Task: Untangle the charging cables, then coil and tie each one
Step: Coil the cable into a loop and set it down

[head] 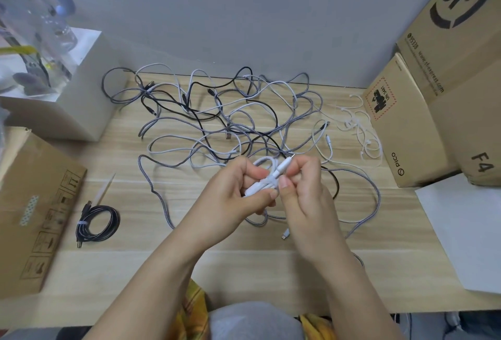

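Above the middle of the wooden table (244, 266), my left hand (234, 190) grips a folded bundle of white cable (267, 175). My right hand (303, 185) pinches the same bundle near its white plug end, thumb on top. Behind my hands a tangle of grey braided, black and white cables (217, 117) spreads across the table. A coiled black cable (99, 223) bound with a white tie lies at the left. A loose white cable tie (104, 190) lies just above it. Several more white ties (357, 128) lie at the right.
A brown cardboard box (32, 212) sits at the left edge, a white box (78, 95) behind it. Stacked cardboard boxes (423, 112) stand at the right, with a white sheet (466, 231) in front. A grey wall closes the back.
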